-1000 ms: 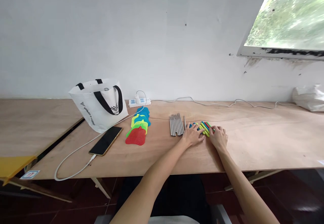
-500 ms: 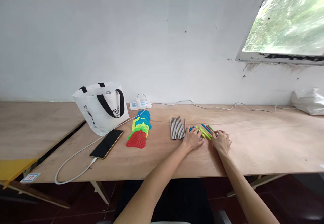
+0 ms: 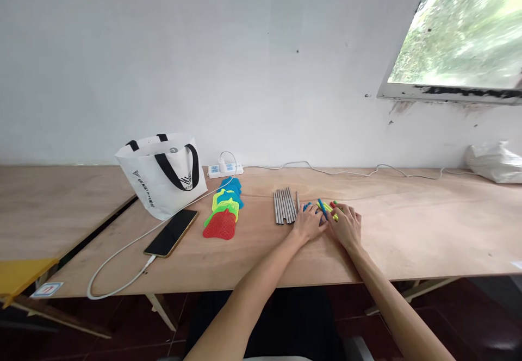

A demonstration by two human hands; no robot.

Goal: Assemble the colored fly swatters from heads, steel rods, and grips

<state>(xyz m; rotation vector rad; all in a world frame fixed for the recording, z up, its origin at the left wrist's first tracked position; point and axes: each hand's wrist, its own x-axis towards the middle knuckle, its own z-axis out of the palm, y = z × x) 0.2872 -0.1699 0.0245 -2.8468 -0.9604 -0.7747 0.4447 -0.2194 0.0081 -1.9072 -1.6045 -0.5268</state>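
My left hand (image 3: 309, 223) lies over a few short blue plastic tubes (image 3: 306, 206) on the table, its fingers curled round them. Close beside it, my right hand (image 3: 346, 225) pinches another blue tube (image 3: 322, 207), which is tilted above the pile. Yellow tubes (image 3: 331, 210) and a red tube (image 3: 333, 204) lie under and behind my right fingers, partly hidden. Just left of my left hand, several grey metal rods (image 3: 284, 207) are lined up side by side, with one rod (image 3: 297, 201) slightly apart.
Fly swatter heads in red (image 3: 221, 225), green, yellow and blue overlap in a row at left. Further left are a phone (image 3: 171, 233) on a white cable and a white tote bag (image 3: 163, 179). A power strip (image 3: 225, 170) and plastic bag (image 3: 495, 162) sit by the wall.
My right hand has moved left toward my left hand, and the blue tube at its fingers has shifted left and turned. My left hand has barely moved.
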